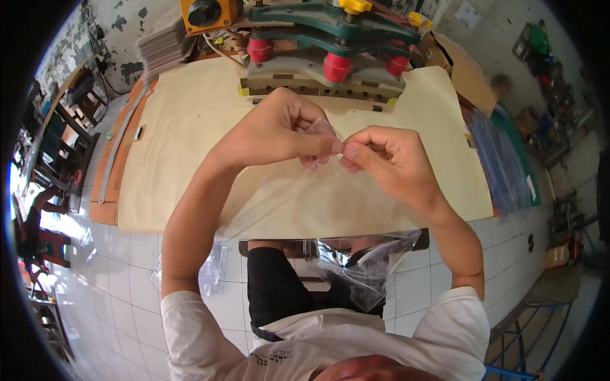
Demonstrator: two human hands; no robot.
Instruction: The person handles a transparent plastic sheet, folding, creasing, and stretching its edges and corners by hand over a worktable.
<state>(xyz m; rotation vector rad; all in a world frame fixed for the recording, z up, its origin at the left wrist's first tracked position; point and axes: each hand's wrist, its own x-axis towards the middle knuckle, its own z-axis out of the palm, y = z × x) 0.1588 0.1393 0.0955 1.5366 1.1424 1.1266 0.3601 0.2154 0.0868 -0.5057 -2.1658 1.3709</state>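
A clear plastic sheet [365, 273] hangs from my hands over the table's near edge and down in front of my lap. My left hand [279, 130] pinches its upper edge between thumb and fingers. Close beside it, my right hand [397, 162] grips the same edge, thumb against fingertips, so the two thumbs almost meet. A narrow folded band of the plastic slants down to the left from the fingers. Beneath both hands lies the cream paper [165, 146] that covers the tabletop.
At the back stands a green machine [298, 28] with red cylinders, an orange control box [206, 14] beside it. Stacked brown boards [162, 44] sit back left. To the right are a cardboard box [460, 70], a pile of clear sheets [499, 165] and another person [502, 89].
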